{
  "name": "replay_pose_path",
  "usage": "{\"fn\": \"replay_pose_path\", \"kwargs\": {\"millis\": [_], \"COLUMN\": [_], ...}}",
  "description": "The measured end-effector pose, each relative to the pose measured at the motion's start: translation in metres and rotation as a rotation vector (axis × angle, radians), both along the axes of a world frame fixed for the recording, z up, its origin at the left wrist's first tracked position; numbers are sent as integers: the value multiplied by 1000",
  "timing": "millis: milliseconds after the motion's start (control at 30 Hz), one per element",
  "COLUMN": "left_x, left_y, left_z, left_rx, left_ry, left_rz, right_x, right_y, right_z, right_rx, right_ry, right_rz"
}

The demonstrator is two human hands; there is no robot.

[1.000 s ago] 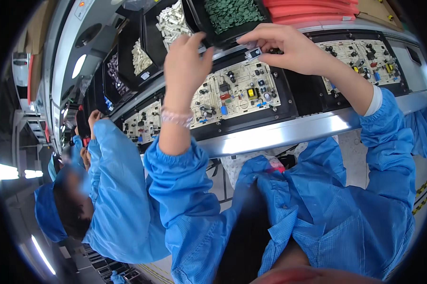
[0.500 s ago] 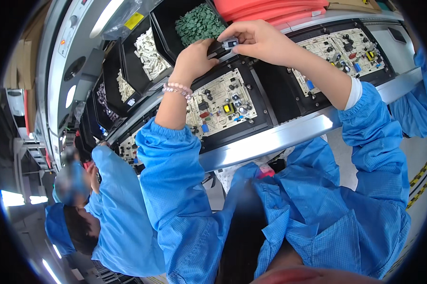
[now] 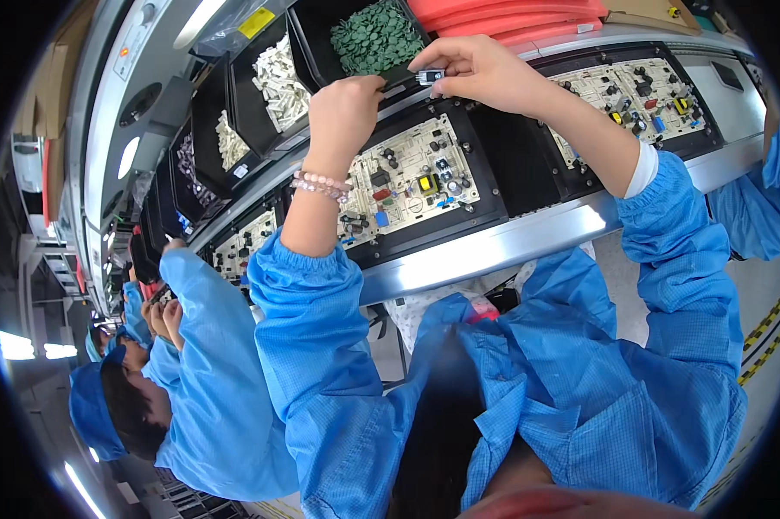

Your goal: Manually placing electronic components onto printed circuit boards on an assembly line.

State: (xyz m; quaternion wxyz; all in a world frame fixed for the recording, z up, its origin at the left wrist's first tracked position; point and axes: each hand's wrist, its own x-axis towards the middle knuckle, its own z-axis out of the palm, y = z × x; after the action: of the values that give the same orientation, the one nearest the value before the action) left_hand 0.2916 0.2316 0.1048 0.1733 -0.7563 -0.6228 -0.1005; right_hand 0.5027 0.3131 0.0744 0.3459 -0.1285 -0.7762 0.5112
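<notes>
At one o'clock, the right hand (image 3: 483, 73) pinches a small component (image 3: 430, 77). Near eleven, the left hand (image 3: 344, 114) curls inward; its grip I cannot tell.

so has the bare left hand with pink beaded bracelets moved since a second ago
Yes, rightward: the left hand, earlier overlapping the black bin of white parts, is now at the front edge of the black bin of small green discs.
</notes>
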Motion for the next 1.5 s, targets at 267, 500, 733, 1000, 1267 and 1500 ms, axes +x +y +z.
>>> {"fn": "replay_pose_path", "kwargs": {"millis": [267,500,733,1000,1267,1500], "left_x": [-26,-32,-96,-144,-143,-137], "left_y": [22,-8,-62,-89,-96,-84], "left_z": [6,11,-23,-57,-50,-46], "left_rx": [196,301,390,375,397,337], "left_ry": [-378,-561,-946,-1388,-1394,-1354], "left_rz": [97,14,19,139,89,165], "right_x": [-9,-13,-51,-124,-154,-160], "right_y": [-9,-14,-66,-97,-90,-80], "right_z": [-9,-15,20,17,18,11], "right_rx": [10,-54,171,504,607,736], "right_ry": [-30,-85,-298,-500,-603,-733], "right_rz": [18,79,218,347,331,301]}}
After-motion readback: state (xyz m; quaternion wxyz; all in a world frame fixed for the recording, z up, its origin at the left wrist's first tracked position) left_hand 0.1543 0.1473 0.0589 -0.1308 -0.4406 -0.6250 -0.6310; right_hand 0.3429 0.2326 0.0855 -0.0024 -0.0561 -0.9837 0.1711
